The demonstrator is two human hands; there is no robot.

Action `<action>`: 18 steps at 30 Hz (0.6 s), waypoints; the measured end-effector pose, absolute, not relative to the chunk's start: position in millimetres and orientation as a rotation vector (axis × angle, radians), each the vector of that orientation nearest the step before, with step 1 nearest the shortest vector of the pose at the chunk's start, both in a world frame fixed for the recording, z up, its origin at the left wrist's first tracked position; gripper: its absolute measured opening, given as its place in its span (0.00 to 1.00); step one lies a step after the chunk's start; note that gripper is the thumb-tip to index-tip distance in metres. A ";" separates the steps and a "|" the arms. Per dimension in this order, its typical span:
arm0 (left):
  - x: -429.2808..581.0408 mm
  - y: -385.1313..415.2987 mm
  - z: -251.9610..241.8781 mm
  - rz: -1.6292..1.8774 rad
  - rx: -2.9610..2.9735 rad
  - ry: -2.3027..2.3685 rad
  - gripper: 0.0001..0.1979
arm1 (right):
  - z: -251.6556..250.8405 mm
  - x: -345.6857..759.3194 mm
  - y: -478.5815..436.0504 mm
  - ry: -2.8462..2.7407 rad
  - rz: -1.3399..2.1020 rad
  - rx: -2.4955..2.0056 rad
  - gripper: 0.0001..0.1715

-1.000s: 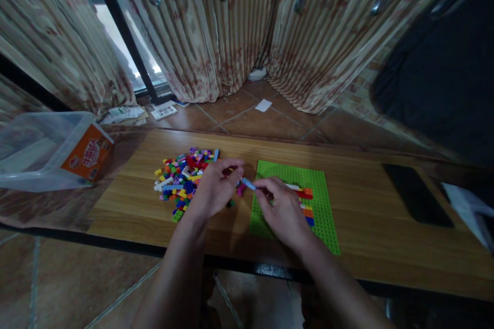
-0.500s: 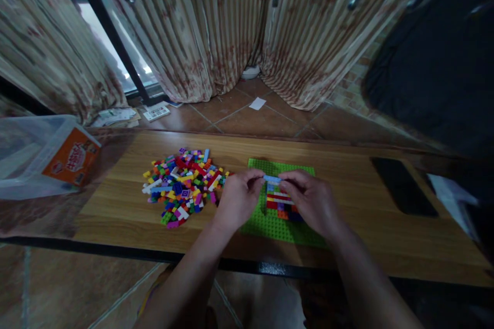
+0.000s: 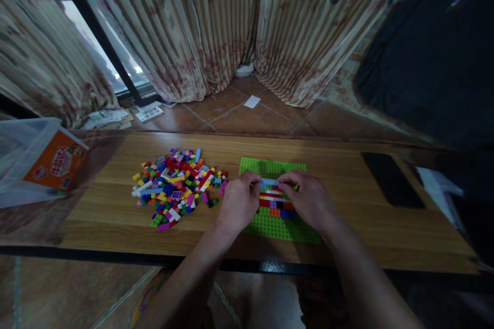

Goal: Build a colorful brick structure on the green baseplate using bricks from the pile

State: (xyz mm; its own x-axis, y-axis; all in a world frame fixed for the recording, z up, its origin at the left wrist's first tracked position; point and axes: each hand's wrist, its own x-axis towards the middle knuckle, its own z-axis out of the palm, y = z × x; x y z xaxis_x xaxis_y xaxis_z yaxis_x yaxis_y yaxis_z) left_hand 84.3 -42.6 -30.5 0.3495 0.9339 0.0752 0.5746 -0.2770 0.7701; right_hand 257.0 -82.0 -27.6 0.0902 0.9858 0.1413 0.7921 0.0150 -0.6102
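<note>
A green baseplate (image 3: pixel 270 167) lies on the wooden table (image 3: pixel 339 226). On it sits a small block of stacked coloured bricks (image 3: pixel 276 205). A long light blue brick (image 3: pixel 269 182) rests at the top of that block. My left hand (image 3: pixel 238 204) pinches its left end and my right hand (image 3: pixel 311 200) pinches its right end. Both hands hover over the plate, fingers closed on the brick. A heap of loose coloured bricks (image 3: pixel 177 185) lies to the left of my left hand.
A clear plastic tub (image 3: pixel 23 164) with an orange label stands at the table's left end. A black phone (image 3: pixel 391 179) lies on the right, with white paper (image 3: pixel 436 187) beyond it. Curtains and a tiled floor are behind the table.
My left hand left the loose pile and both hands carried the light blue brick over the baseplate, then lowered it onto the stacked bricks. The camera view shifted right.
</note>
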 end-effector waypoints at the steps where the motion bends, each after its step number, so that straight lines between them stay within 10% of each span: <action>1: 84.4 -42.6 -30.4 0.699 1.961 1.318 0.11 | -28.2 256.8 -82.0 -1.754 0.446 -1.824 0.08; 18: 86.5 -42.8 -32.9 0.683 1.924 1.333 0.11 | -30.2 256.8 -82.0 -1.602 0.511 -1.840 0.05</action>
